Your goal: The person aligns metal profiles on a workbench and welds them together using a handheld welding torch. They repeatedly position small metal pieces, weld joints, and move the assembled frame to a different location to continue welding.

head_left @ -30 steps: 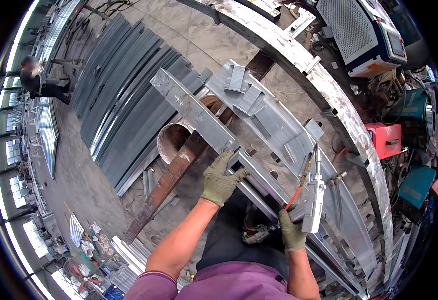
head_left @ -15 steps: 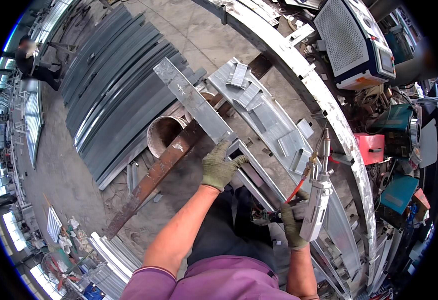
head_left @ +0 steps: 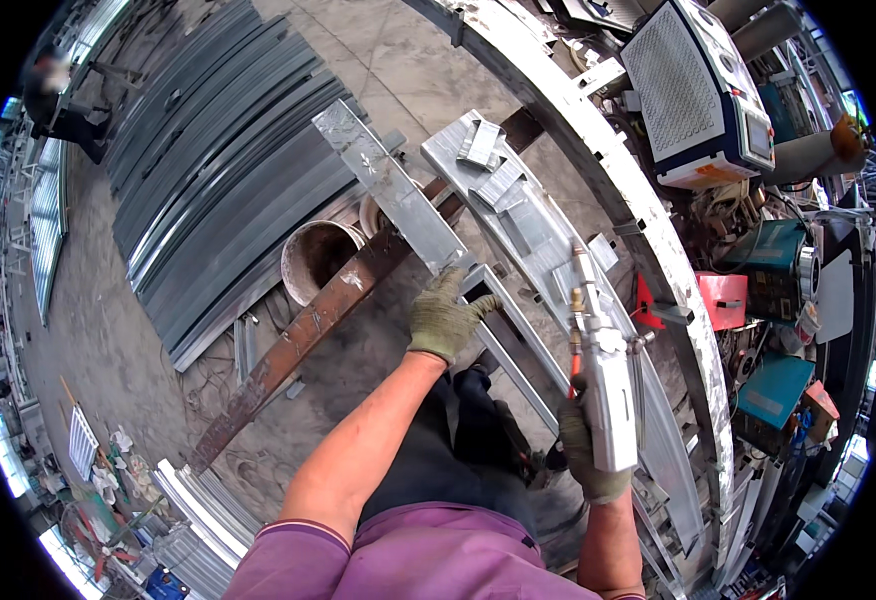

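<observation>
My left hand [head_left: 445, 322], in an olive work glove, grips the corner of a narrow metal frame [head_left: 521, 372]. Its index finger reaches to the joint with a wide galvanized box beam [head_left: 390, 185], and its thumb lies across the frame's side. In my right hand [head_left: 590, 455], gloved alike, is a silver handheld welding gun [head_left: 613, 400]. The gun's copper-coloured nozzle points away from me, over a broad galvanized beam [head_left: 533, 235] bearing several short channel pieces [head_left: 498, 187]. My glove and the gun body hide the grip.
A rusty beam [head_left: 303, 325] crosses underneath, beside a whitish bucket [head_left: 318, 262]. Stacked grey metal profiles [head_left: 228, 170] cover the floor on the left. A long curved white beam [head_left: 648, 235] runs along the right, before a white machine cabinet [head_left: 693, 110]. Another person [head_left: 58, 105] is at far left.
My right hand has turned the welding gun, so its nozzle has swung left toward the broad beam. My left hand stays at the frame's corner. The whole view has shifted slightly.
</observation>
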Demonstrator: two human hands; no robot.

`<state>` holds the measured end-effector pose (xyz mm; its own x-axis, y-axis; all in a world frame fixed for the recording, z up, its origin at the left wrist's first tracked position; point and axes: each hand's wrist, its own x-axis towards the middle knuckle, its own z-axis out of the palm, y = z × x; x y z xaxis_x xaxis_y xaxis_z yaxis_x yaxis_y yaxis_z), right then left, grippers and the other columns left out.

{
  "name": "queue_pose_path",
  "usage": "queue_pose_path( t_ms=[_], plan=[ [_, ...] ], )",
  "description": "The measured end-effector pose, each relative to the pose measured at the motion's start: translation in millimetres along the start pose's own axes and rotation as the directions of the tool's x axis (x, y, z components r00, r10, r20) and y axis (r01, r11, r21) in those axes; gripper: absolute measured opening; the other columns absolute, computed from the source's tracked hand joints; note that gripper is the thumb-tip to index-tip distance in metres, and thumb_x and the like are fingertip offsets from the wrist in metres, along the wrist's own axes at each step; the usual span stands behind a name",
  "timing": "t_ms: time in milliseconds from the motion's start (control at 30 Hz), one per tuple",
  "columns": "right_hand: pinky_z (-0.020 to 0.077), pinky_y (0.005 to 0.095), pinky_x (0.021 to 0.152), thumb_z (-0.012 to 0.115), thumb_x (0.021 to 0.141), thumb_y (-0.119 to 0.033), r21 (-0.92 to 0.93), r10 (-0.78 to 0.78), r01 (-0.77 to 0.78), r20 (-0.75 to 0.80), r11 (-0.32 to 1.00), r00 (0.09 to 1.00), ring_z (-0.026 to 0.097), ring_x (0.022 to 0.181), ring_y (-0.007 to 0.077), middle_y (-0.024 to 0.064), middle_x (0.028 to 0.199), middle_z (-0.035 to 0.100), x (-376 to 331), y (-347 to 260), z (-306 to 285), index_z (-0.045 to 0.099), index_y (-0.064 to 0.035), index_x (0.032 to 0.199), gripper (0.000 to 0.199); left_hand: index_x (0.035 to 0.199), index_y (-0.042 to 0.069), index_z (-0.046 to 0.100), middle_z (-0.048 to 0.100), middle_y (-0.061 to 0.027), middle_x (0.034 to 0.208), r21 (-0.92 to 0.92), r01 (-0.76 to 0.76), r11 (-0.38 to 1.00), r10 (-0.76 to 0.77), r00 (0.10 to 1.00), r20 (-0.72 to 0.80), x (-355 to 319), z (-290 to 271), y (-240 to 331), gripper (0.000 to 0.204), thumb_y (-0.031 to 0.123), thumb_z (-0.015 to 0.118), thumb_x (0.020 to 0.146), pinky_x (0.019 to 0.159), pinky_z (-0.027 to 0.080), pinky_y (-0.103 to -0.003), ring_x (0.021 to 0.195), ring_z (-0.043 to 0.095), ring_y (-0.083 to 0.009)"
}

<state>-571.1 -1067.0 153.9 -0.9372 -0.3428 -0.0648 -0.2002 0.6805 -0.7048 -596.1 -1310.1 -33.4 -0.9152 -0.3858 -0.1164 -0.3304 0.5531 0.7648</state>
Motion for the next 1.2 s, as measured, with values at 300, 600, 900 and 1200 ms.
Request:
queue_pose_path(
  t_ms=[300, 600, 900, 1200],
  plan=[
    [0.0586, 0.0400, 0.066, 0.082, 0.090, -0.011, 0.159, -0.075, 0.075, -0.003, 0.985, 0.997, 0.074, 0.073, 0.0326, 0.0143, 0.083, 0.073, 36.5, -2.3, 23.4, 0.075, -0.0016, 0.106, 0.020, 0.131, 0.001, 0.073, 0.072, -0.0242, 0.134, 0.041, 0.018, 0.999, -0.019, 0.999, 0.031, 5.0, -5.7, 6.4, 0.081, 0.060, 0.089, 0.077, 0.108, 0.054, -0.044, 0.126, 0.069, -0.0388],
    [0.0585, 0.0360, 0.071, 0.083, 0.092, -0.013, 0.295, 0.178, -0.203, 0.108, 0.934, 0.978, 0.073, 0.076, 0.0219, 0.0105, 0.086, 0.074, 11.0, -7.7, 43.7, 0.075, -0.0022, 0.111, 0.023, 0.128, 0.001, 0.073, 0.073, -0.0232, 0.132, 0.092, -0.033, 0.995, 0.036, 0.999, -0.028, 4.2, 6.1, -5.9, 0.078, 0.056, 0.091, 0.075, 0.106, 0.055, -0.044, 0.124, 0.070, -0.0386],
    [0.0516, 0.0323, 0.070, 0.080, 0.098, -0.011, 0.271, 0.237, -0.251, 0.083, 0.929, 0.968, 0.061, 0.078, 0.0130, 0.0012, 0.090, 0.067, 1.0, -31.5, 78.0, 0.070, -0.0004, 0.112, 0.021, 0.133, -0.001, 0.070, 0.071, -0.0252, 0.134, -0.021, 0.017, 1.000, -0.016, 0.999, 0.043, 2.3, 4.3, -6.9, 0.077, 0.049, 0.091, 0.078, 0.107, 0.054, -0.047, 0.126, 0.068, -0.0419],
    [0.0600, 0.0381, 0.072, 0.086, 0.089, -0.015, 0.127, 0.274, -0.274, 0.018, 0.953, 0.962, 0.077, 0.079, 0.0292, 0.0128, 0.090, 0.077, 3.3, -37.3, 95.2, 0.077, -0.0038, 0.109, 0.025, 0.134, -0.001, 0.070, 0.071, -0.0247, 0.136, -0.022, 0.003, 1.000, -0.002, 0.999, 0.055, 3.0, 0.5, -9.0, 0.076, 0.049, 0.089, 0.080, 0.110, 0.052, -0.047, 0.129, 0.066, -0.0409]
  ],
)
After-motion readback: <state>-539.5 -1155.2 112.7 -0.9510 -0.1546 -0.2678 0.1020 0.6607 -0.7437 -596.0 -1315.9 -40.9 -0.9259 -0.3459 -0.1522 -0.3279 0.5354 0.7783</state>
